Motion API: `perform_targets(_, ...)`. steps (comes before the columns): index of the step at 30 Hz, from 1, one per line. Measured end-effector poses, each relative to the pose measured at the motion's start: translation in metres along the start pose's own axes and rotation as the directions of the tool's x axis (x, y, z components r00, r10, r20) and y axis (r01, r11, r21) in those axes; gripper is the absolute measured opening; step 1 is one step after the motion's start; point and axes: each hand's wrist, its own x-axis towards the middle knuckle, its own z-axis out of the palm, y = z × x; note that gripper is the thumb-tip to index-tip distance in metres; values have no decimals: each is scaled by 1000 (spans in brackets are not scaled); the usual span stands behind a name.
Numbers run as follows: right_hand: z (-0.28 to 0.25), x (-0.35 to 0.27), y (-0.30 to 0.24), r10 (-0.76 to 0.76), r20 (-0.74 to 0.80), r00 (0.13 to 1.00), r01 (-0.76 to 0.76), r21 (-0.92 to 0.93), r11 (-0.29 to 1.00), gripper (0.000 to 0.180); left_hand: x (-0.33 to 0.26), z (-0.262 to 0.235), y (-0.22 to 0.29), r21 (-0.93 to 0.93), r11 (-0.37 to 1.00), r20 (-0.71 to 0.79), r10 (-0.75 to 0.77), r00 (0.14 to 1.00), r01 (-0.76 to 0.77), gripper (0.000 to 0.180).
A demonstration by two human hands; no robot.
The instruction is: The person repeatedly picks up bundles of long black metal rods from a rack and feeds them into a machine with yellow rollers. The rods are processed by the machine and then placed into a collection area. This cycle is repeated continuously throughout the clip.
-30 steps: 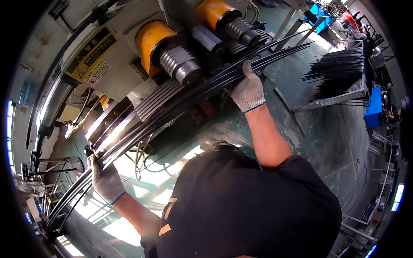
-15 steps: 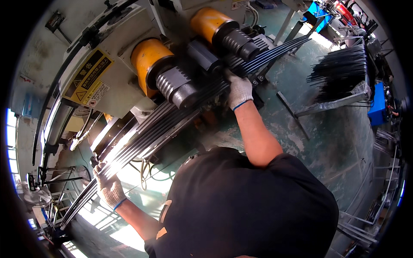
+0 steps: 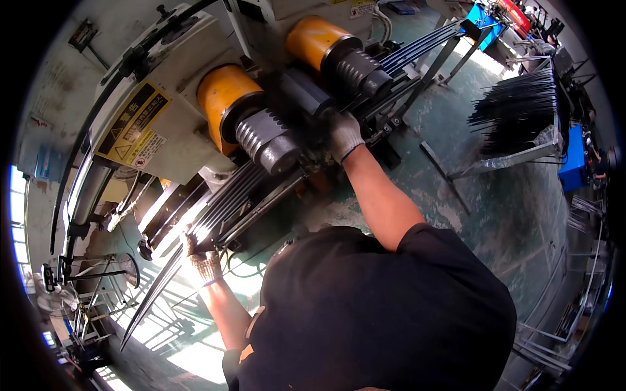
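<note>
A bundle of long, thin dark metal rods [image 3: 225, 199] runs slantwise along the machine front, from lower left to upper right. My left hand [image 3: 205, 266], in a pale knit glove, is closed around the rods near their lower left part, its fingers partly in shade. My right hand [image 3: 345, 135], also gloved, reaches to the rods beside the dark middle block [image 3: 303, 91] of the machine. Its fingers are lost in shadow. Two ribbed dark metal heads [image 3: 264, 140] on orange cylinders [image 3: 228, 91] stand above the rods.
A metal rail [image 3: 254, 218] runs under the rods on the near side. At the right, a rack [image 3: 515, 161] carries a heap of thin dark rods [image 3: 515, 107]. A floor fan [image 3: 124, 270] stands at lower left, and a blue bin [image 3: 572, 158] at far right.
My left hand has moved right and up along the rods. The rods have shifted toward the upper right. My right hand has slid slightly left toward the machine's middle block.
</note>
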Motion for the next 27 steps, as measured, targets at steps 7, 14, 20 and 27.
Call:
perform_targets(7, 16, 4, 62, 167, -108, 980, -159, 78, 984, 18, 11, -41, 52, -171, 985, -72, -32, 997, 19, 26)
perform_targets(14, 23, 3, 14, 44, -193, 980, -10, 177, 984, 12, 46, -91, 94, 2, 992, -197, 121, 973, -123, 26)
perform_targets(20, -7, -21, -85, 561, -60, 825, -428, 583, 691, 26, 23, -43, 25, 260, 948, -38, 200, 979, -183, 30)
perform_targets(27, -49, -74, -72, 558, -93, 825, -431, 536, 726, 47, 39, -67, 76, -234, 947, -186, 178, 966, -220, 33)
